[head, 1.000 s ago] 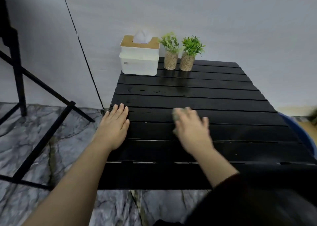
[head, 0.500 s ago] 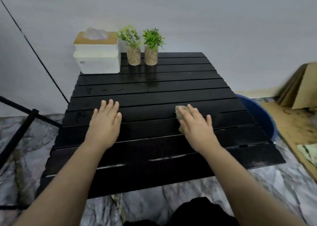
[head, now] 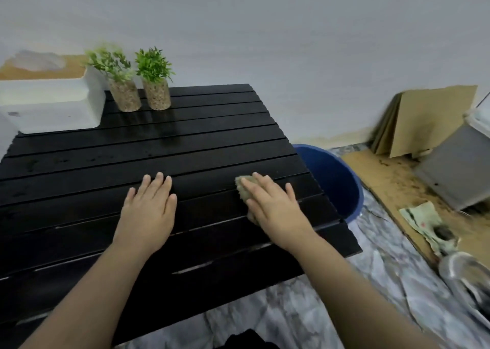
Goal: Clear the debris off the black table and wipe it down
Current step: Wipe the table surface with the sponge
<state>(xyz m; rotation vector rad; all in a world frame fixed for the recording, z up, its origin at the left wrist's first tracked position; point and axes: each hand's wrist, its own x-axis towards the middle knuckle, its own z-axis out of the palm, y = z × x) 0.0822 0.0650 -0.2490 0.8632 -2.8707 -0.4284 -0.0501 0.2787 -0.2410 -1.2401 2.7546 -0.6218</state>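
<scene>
Head view looks down on the black table [head: 185, 141], its slatted top glossy, with small dark specks along the slats toward 9 o'clock. Taking 12 o'clock as the wall side, the left hand [head: 147, 210] lies flat near the middle of the top, palm down, fingers straight and close together, holding nothing. The right hand [head: 273, 210] is toward 3 o'clock, close to the table's edge, its fingers stretched out and pressing a greenish-grey cloth [head: 245, 187] against the slats. The cloth shows only at the fingertips and beside the palm; the rest is under the hand. At 11 o'clock stands a white tissue box [head: 53, 104] with a tan lid, and at 12 o'clock, just beside it, two small green plants [head: 123, 83] in speckled pots. Off the table at 3 o'clock a blue bucket [head: 334, 179] sits on the marbled floor [head: 291, 317], touching or nearly touching the edge. Beyond it at 2 o'clock cardboard sheets [head: 429, 118] lean on the wall.
</scene>
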